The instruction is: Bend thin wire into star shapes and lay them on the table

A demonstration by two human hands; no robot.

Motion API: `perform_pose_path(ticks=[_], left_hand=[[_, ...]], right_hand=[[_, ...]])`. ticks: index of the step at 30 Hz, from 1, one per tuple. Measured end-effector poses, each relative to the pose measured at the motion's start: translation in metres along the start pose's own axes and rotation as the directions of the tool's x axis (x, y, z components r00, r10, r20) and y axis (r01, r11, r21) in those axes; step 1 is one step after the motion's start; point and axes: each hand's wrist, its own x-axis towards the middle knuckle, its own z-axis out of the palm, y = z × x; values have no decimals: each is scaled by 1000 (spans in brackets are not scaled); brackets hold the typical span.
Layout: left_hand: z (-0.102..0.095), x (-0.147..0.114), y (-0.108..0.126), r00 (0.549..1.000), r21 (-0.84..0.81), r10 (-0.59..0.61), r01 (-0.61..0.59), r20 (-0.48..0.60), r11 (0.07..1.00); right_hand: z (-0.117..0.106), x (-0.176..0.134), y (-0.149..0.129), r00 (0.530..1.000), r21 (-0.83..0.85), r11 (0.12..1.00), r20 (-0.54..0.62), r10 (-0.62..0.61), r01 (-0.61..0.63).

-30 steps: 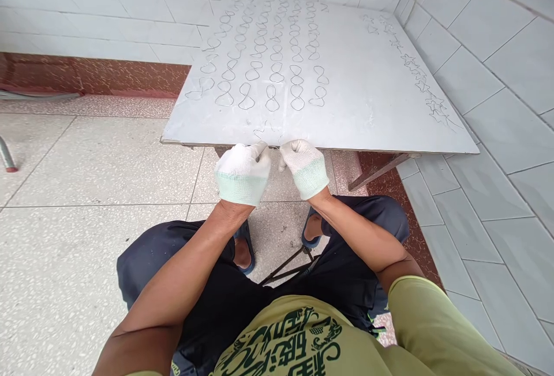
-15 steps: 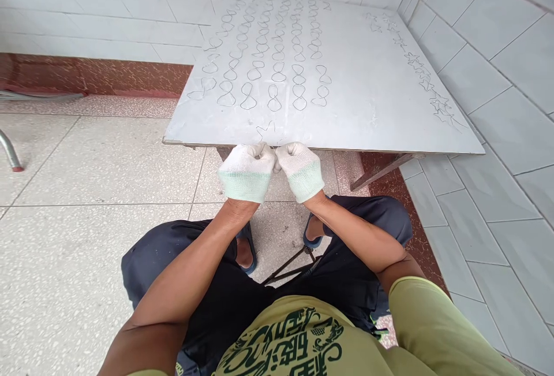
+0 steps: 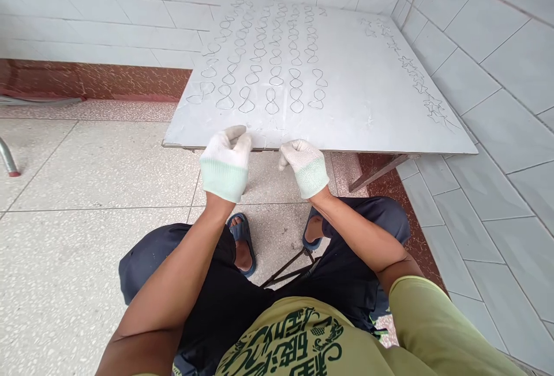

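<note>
Tiled wall (image 3: 493, 58) behind a white worktop (image 3: 346, 99), with rows of figure-eight wires (image 3: 271, 101) at left-centre and star-shaped wires (image 3: 434, 109) along the right edge. Compared with half a second earlier: left hand (image 3: 225, 159) withdrawn leftward from right hand (image 3: 305, 167), thumb and forefinger parted, no hold discernible; right fingers curled in a pinch at the front edge, contents hidden. Wire between hands too faint to confirm; probably a pause or regrip during shaping.

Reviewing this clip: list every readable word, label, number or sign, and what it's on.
Shirt: large dark-green stylised characters; one perhaps "破", the others too distorted or cut off to read.
Trousers: small pale marking, too small to read.
Table: no lettering visible; its figure-eight loops aren't numbers.
</note>
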Motion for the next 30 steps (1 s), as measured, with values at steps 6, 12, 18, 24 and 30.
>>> perform_pose_path(ticks=[6, 12, 18, 24, 30], left_hand=[[1, 15, -12, 910, -347, -165, 306, 381, 887], [5, 20, -18, 853, -427, -127, 375, 506, 823], [4, 17, -18, 861, -342, -109, 309, 496, 887], [10, -5, -5, 977, 237, 115, -157, 180, 959], [9, -5, -5, 934, 484, 289, -355, 209, 800]], right_hand=[[-2, -1, -4, 999, -142, 990, 36, 18, -12], [-2, -3, -7, 998, -186, 982, 46, 40, -30], [-5, -2, -5, 997, -95, 995, 75, 17, -10], [-6, 0, -4, 997, -60, 998, 80, 20, -15], [-10, 2, -6, 991, -71, 997, 125, 39, -30]])
